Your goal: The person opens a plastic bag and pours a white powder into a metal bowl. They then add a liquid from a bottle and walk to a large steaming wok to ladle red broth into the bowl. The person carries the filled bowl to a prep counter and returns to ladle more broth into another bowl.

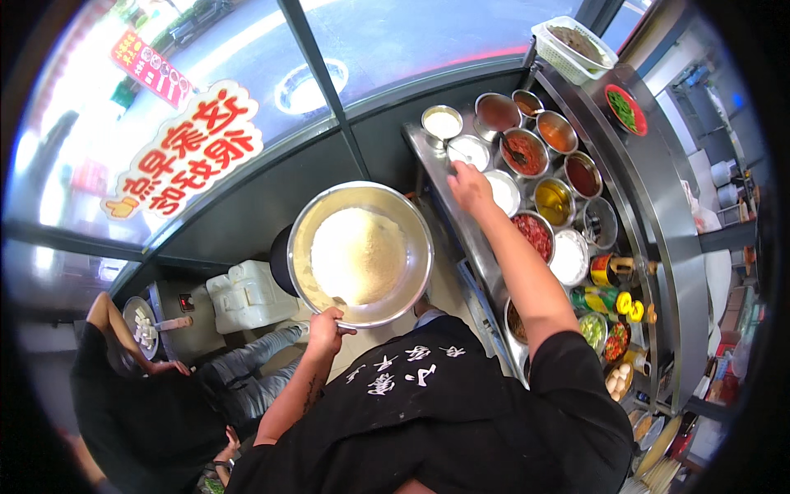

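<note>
My left hand [326,332] grips the near rim of a large stainless steel bowl [422,259], thumb over the edge. Inside the bowl lies a pale powder [358,256], white on the left and yellowish tan on the right. My right arm reaches over the steel counter, and my right hand [470,185] is at a small metal bowl of white powder [469,151]. A thin handle shows in that bowl near my fingertips; whether my fingers hold it is not clear. Beside my hand are another bowl of white powder [503,192] and a metal pot of white contents [442,123].
Bowls of red chili paste [524,154], yellow oil [553,202] and chopped red meat [532,234] crowd the steel counter [441,176]. Bottles [595,299] and eggs [617,383] stand farther along. A white plastic jerrycan [250,296] is on the left, near another person [142,395].
</note>
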### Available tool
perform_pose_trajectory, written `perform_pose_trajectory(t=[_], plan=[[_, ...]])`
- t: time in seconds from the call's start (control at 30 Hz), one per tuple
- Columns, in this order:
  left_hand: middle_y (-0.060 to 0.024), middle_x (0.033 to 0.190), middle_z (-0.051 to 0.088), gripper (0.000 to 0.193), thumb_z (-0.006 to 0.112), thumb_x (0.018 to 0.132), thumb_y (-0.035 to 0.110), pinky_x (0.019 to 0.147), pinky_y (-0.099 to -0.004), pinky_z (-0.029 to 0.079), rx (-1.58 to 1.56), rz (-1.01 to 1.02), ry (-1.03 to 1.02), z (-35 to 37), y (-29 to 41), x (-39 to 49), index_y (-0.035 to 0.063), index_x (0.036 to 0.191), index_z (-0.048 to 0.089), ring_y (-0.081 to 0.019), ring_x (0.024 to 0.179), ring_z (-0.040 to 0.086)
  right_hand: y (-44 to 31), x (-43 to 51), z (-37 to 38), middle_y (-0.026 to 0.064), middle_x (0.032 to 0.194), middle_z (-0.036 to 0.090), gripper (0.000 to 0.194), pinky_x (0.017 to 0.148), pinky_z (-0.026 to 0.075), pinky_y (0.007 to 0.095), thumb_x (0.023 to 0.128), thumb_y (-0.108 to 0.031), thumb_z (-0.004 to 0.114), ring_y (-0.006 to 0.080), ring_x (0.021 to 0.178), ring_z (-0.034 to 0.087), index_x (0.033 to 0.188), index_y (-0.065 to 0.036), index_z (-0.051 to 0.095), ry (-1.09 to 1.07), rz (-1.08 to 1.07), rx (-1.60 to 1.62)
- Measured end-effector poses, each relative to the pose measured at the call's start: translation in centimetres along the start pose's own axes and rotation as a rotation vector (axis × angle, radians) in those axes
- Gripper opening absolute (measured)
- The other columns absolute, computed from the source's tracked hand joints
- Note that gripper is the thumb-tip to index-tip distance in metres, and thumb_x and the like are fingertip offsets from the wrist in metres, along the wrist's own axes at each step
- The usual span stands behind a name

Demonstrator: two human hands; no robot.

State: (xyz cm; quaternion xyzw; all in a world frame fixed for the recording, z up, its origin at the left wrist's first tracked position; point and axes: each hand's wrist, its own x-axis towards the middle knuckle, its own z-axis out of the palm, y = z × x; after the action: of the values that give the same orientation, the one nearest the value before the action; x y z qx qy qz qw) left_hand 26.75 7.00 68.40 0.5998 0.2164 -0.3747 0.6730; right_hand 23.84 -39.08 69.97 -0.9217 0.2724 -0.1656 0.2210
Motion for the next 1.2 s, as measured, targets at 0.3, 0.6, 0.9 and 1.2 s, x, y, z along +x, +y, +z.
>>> perform_pose_trajectory(t=[0.3,0.6,0.9,1.2], plan=[[-0.023,0.087,0.068,0.028,0.055,0.083,0.001,0.042,-0.0414,0.056,-0.025,-0.13,0.048,9.0,2.7,5.6,-0.0156,0.106,0.056,-0.0344,0.06,0.067,1.9,16.7,6.0,0.0174,0.107,0.068,0.023,0.082,0.055,0.051,0.095,-0.029,0.059,0.0389,0.099,0.068,0.11,-0.015,0.068,-0.264,-0.072,-0.216],[-0.0263,0.088,0.068,0.038,0.053,0.081,0.0,0.039,-0.0387,0.056,0.103,-0.126,-0.003,13.4,5.3,10.2,-0.0198,0.113,0.052,-0.0348,0.056,0.068,7.9,9.7,-5.5,0.02,0.091,0.07,0.02,0.077,0.053,0.0447,0.094,-0.024,0.062,0.0405,0.086,0.067,0.099,-0.004,0.063,-0.004,0.237,0.149],[-0.0249,0.087,0.068,0.038,0.055,0.081,0.002,0.042,-0.0392,0.056,0.181,-0.115,-0.062,14.2,5.3,13.2,-0.0172,0.114,0.053,-0.0332,0.056,0.067,10.6,4.3,-2.4,0.0075,0.092,0.073,0.02,0.072,0.054,0.0284,0.101,-0.014,0.058,0.0136,0.073,0.068,0.113,-0.001,0.066,0.117,0.4,0.61],[-0.0239,0.088,0.068,0.037,0.055,0.081,0.002,0.044,-0.0389,0.056,0.225,-0.116,-0.068,14.9,5.6,13.5,-0.0172,0.112,0.055,-0.0332,0.059,0.068,10.9,3.3,-2.0,0.0132,0.096,0.073,0.023,0.061,0.053,0.0289,0.104,-0.018,0.054,0.0163,0.065,0.066,0.117,0.0,0.06,0.165,0.773,1.056]])
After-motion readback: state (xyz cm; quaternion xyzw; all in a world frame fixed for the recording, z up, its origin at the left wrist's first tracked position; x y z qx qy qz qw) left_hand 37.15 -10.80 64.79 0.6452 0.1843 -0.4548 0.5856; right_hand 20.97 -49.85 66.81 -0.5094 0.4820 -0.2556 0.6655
